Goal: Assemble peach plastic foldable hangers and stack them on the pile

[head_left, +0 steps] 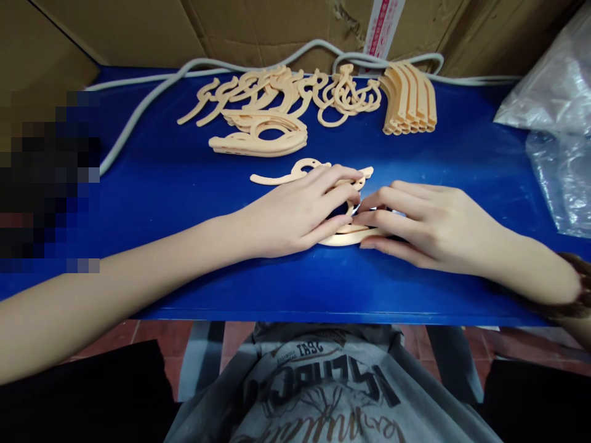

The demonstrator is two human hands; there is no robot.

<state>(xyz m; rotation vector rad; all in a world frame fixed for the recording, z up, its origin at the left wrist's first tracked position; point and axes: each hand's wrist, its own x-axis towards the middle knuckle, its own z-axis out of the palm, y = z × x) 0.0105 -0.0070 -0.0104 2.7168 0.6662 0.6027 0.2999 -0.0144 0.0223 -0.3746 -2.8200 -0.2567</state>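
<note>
Beige pieces (pixel 344 238) beneath bent fingers (pixel 392 197)

A blue tabletop (pixel 161 191) spans the view, glossy under the light, its straight front edge running nearly level. Brown cardboard (pixel 268 31) stands behind it — scuffed and torn in a dark patch near the top — with more cardboard (pixel 50 43) at the upper left. A white label (pixel 384 24) with a red printed strip slants down the back panel. Pale grey cable (pixel 318 43) loops along the rear and bends forward at the left. Crumpled clear plastic (pixel 554 86) lies at the right. Below the edge, 2 grey supports (pixel 201 357) stand apart over reddish floor tiles (pixel 115 338). Coarse squares hide the left side — contents unreadable.
</note>
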